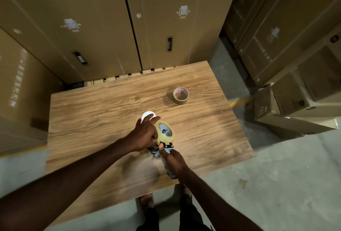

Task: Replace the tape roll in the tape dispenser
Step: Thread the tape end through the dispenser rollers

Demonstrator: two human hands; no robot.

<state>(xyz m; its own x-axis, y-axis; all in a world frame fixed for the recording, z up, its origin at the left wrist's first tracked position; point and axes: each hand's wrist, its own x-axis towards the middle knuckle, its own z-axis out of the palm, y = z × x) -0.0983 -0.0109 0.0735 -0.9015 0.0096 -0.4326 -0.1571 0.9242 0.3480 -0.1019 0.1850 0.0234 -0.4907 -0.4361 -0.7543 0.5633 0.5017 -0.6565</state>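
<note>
Near the wooden worktop's (110, 112) front edge, the right hand (174, 162) grips the grey handheld tape dispenser (167, 158) while the left hand (145, 134) clasps the clear tape roll (164, 131) already seated on its hub; threading apparently remains. A brown cardboard-cored roll (181, 95) sits toward the back right corner.

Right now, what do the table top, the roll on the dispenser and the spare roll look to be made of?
Table top: wood or wood-look laminate, matte, with visible grain lines. Roll on the dispenser: clear, yellowish glossy plastic tape over a grey hub, probably plastic. Spare roll: brown packing tape, dull sheen, on what seems a printed cardboard core. Dispenser frame: blurred, likely metal and plastic.
</note>
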